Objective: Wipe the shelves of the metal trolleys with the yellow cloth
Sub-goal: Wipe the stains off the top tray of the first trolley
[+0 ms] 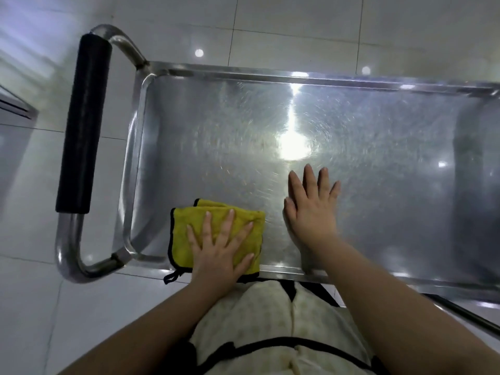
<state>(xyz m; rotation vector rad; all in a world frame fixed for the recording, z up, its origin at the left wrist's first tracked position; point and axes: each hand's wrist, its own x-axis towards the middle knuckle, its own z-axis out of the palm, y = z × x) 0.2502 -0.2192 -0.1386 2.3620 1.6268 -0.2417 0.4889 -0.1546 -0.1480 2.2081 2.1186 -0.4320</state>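
Observation:
A metal trolley stands below me, its shiny top shelf (216,125) filling most of the view. A folded yellow cloth (186,228) with black edging lies on the shelf's near left corner, overlapping the near rim. My left hand (220,253) presses flat on the cloth with spread, straight fingers. My right hand (311,207) rests flat on the bare shelf just right of the cloth, fingers straight and pointing away from me.
The trolley's handle (84,123), a metal bar with a black foam grip, curves off the left end. White floor tiles (297,28) surround the trolley. A metal edge of another object (16,106) shows at far left. A lower rail (473,318) runs at bottom right.

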